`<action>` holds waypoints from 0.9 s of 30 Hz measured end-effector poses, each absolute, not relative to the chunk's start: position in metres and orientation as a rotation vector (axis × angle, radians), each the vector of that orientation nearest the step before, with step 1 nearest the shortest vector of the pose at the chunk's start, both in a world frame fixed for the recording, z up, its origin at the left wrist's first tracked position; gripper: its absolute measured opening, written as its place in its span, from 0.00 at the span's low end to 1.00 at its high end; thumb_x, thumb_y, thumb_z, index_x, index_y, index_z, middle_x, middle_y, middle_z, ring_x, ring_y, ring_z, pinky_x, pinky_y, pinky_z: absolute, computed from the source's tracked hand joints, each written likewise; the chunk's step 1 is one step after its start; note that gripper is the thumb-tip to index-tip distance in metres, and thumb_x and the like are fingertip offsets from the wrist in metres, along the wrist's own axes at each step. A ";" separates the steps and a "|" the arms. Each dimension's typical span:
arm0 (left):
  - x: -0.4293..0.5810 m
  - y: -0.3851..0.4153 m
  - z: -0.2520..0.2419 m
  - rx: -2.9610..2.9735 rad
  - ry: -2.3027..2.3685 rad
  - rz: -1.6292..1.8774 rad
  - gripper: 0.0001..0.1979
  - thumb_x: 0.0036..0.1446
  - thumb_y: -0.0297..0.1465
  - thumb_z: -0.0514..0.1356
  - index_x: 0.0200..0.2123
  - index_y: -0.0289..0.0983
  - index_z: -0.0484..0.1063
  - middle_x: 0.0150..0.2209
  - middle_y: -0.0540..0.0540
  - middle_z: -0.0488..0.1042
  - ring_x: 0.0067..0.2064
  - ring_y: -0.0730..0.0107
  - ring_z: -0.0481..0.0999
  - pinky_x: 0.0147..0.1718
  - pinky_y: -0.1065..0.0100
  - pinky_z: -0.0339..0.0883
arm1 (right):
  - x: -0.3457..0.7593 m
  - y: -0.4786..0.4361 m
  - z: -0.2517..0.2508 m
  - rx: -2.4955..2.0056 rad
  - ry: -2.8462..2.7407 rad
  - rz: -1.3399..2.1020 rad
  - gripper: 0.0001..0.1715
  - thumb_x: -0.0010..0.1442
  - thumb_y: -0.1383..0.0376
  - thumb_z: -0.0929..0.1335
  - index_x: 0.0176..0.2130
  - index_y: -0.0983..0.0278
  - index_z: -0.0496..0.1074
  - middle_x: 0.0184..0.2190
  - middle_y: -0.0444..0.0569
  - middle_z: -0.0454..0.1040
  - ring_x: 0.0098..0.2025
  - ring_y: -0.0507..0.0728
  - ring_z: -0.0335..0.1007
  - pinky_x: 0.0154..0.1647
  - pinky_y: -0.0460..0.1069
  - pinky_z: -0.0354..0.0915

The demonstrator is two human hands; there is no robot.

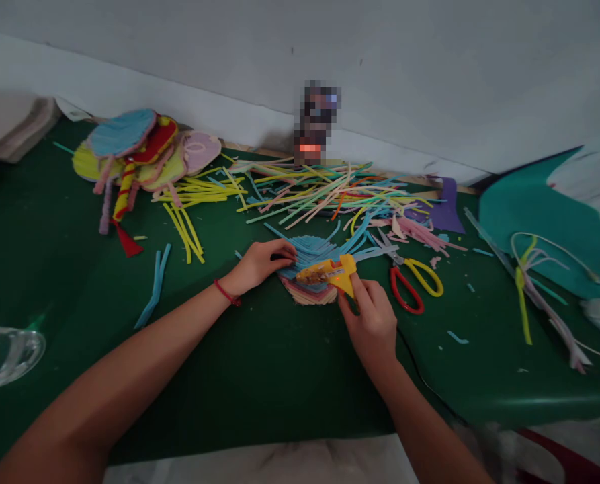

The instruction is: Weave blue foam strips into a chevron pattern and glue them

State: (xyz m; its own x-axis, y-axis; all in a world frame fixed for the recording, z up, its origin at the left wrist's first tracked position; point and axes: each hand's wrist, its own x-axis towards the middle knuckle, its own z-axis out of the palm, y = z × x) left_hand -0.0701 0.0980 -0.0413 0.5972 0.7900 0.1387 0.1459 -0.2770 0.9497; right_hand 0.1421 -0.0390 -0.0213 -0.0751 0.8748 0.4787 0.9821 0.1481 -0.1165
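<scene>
- Remotely, I'm seeing the striped disc (308,252) lying on the tabletop (219,390).
- Right hand (373,312) is gripping a glue gun (349,265), its nozzle reaching over the disc.
- Left hand (264,261) is touching the disc's left edge; whether pinching, I cannot tell.
- Scissors (398,259) are lying right of the disc.

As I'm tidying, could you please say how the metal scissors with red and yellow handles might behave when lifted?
The scissors may pivot, their handles standing apart; metal blades suggest stiffness; lying flat, they probably won't roll.
</scene>
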 end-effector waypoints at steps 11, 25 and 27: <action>-0.070 0.098 -0.043 1.732 0.778 0.754 0.07 0.55 0.31 0.60 0.38 0.36 0.70 0.37 0.45 0.79 0.41 0.66 0.79 0.44 0.64 0.72 | 0.149 -0.046 -0.021 -1.750 -1.991 -0.390 0.24 0.63 0.67 0.62 0.59 0.66 0.61 0.35 0.54 0.70 0.38 0.59 0.67 0.37 0.51 0.65; -0.070 0.098 -0.043 1.763 0.786 0.760 0.06 0.55 0.29 0.61 0.37 0.36 0.71 0.36 0.47 0.79 0.41 0.67 0.79 0.43 0.65 0.71 | 0.155 -0.052 -0.023 -1.722 -1.991 -0.478 0.23 0.62 0.69 0.63 0.57 0.66 0.61 0.35 0.54 0.70 0.38 0.59 0.68 0.38 0.52 0.66; -0.070 0.098 -0.044 1.765 0.786 0.761 0.06 0.55 0.29 0.61 0.38 0.36 0.71 0.36 0.47 0.79 0.41 0.67 0.79 0.43 0.65 0.71 | 0.155 -0.053 -0.022 -1.728 -1.986 -0.472 0.23 0.62 0.69 0.63 0.57 0.66 0.62 0.35 0.54 0.70 0.38 0.59 0.68 0.38 0.52 0.66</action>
